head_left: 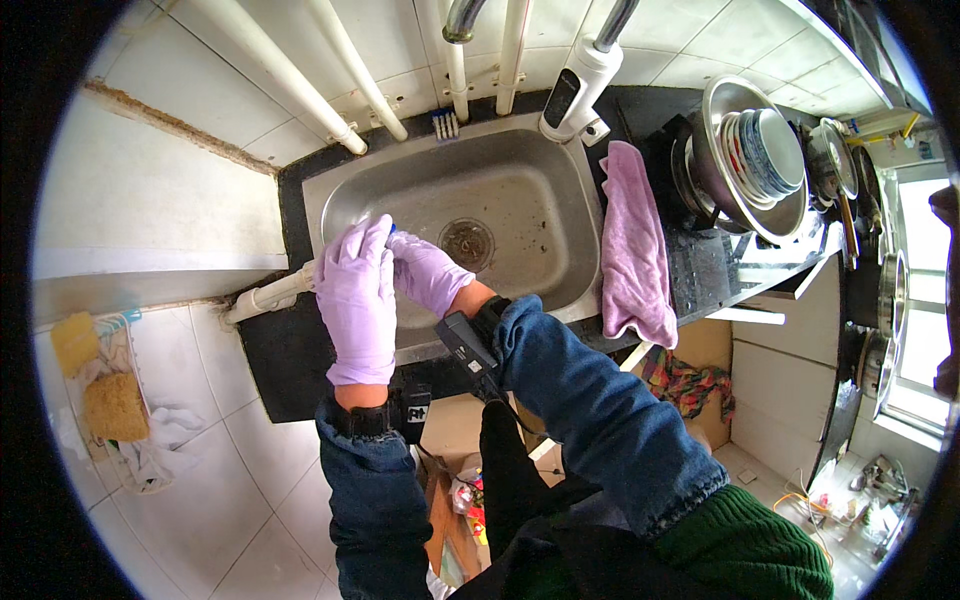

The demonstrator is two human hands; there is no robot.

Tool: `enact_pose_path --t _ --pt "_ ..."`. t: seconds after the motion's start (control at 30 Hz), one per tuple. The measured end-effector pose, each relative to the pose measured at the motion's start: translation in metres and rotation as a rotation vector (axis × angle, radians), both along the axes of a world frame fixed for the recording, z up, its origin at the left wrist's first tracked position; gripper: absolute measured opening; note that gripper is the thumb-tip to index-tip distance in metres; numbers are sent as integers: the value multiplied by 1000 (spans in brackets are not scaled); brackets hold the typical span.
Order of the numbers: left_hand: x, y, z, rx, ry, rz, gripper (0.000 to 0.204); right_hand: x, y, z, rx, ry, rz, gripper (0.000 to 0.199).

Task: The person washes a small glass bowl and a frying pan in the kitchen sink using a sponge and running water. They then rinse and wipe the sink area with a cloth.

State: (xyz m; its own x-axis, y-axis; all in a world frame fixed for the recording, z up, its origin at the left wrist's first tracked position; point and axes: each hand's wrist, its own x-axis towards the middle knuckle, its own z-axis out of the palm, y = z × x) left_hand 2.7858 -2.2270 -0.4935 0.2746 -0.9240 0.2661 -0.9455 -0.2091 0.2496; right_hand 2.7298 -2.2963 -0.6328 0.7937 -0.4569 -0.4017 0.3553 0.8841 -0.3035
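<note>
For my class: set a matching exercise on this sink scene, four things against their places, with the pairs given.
Things:
1. cloth
2. bowls
3. sponges
4. hands, left hand and right hand

Places:
A. low on the wall, far left
B. over the sink, in lilac gloves
C. draped over the sink's right edge
D. stacked in a metal basin

Pairs: 1-C, 2-D, 3-A, 4-B

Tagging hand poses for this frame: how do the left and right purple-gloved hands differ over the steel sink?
The left purple-gloved hand shows its full back, fingers pointing up toward the stainless steel sink; the right purple-gloved hand is angled leftward and partly hidden behind it. The left hand covers a small blue object, barely visible at its fingertips; the right hand meets it from the side. Both wear thin purple gloves, dark wrist straps and blue denim sleeves.
</note>
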Motion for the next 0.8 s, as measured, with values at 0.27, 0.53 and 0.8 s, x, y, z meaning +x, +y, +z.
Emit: enact_pose_path --t 0.27,0.53,0.8 --pt "10 -7 -5 28 34 -50 30 -37 -18 -5 -461 188 -79 28" --pt "16 -7 -7 43 109 -82 36 -207 -89 -51 -923 1191 300 47" --pt "18 -7 -3 22 235 -138 32 -222 -130 -144 -1809 1349 944 49"
